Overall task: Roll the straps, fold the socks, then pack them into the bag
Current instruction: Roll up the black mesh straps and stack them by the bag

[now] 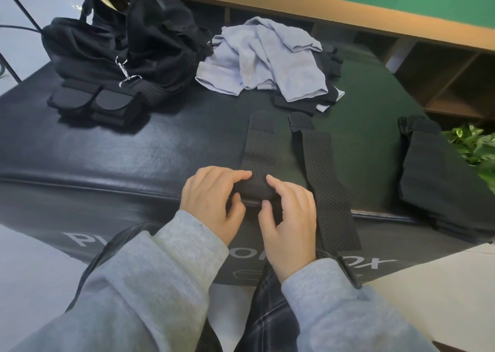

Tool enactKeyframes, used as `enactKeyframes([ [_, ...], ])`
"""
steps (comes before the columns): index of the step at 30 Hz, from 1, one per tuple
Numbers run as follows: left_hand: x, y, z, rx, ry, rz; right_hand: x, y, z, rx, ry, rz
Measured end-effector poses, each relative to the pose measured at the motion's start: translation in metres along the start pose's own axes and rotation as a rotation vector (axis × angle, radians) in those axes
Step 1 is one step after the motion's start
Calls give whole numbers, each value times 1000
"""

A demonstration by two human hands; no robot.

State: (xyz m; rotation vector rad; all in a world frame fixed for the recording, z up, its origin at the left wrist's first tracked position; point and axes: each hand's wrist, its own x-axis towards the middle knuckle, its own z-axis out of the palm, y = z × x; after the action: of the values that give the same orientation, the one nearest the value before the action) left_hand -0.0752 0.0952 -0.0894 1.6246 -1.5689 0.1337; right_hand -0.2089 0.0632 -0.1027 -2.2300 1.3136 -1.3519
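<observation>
at the box's near edge (134,188), left hand (211,201), right hand (289,217) pinching rolled strap (254,188)

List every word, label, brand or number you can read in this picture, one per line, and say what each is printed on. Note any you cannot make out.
"PL": white letters on the front face of the black box; the rest is hidden behind the left hand and its sleeve.
"o" and "x": further white letters of the same print, partly covered by the right hand; the whole word cannot be read.
No readable text shows on the straps, socks or bag.
</observation>
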Motion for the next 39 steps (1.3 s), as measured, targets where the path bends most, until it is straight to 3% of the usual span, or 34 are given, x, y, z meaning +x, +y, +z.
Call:
enactKeyframes([
  [11, -1, -5, 3, -31, -5, 21, 0, 1, -3, 81, 11, 0],
  [15, 1, 0, -2, -40, -26, 0, 1, -6, -5, 331, 26, 198],
  [17, 1, 3, -4, -106, -19, -85, -2, -6, -6, 376, 73, 208],
  [20, 1, 5, -4, -234, 15, -157, -3, -4, -8, 346, 67, 192],
  [28, 6, 13, -11, -174, 85, -41, -2, 1, -5, 202, 21, 105],
  [39, -1, -3, 5, 18, -29, -24, 0, 3, -2, -21, -47, -25],
])
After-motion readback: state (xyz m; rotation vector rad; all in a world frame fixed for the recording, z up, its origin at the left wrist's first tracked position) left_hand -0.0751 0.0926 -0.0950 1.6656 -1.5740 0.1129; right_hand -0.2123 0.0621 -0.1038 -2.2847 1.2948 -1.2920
